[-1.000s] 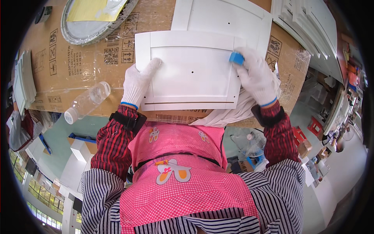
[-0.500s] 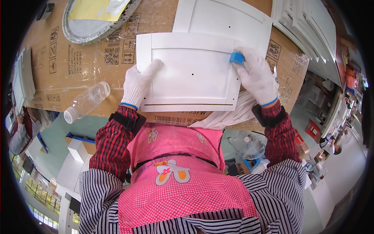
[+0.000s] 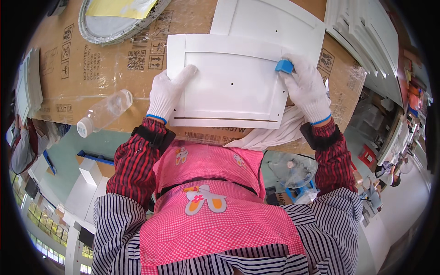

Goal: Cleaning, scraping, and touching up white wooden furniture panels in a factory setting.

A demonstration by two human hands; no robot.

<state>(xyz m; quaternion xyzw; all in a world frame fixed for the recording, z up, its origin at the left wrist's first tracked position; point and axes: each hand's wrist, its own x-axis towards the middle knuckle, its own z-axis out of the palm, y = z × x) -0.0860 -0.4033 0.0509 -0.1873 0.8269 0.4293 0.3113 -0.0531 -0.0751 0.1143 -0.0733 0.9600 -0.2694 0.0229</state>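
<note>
A white cabinet door panel with a recessed middle lies flat on the cardboard-covered table in front of me. My left hand, in a white knit glove, rests flat on the panel's left frame with fingers spread. My right hand, also gloved, presses a small blue block against the panel's right frame near its upper corner. A white cloth hangs under my right wrist at the table edge.
A second white panel lies behind the first. An empty clear plastic bottle lies on its side to the left. A round metal tray with yellow sheets sits far left. Stacked white panels stand at right. A fan is below the table.
My right hand with the blue block has shifted slightly along the panel's right frame. My left hand stays put on the left frame.
</note>
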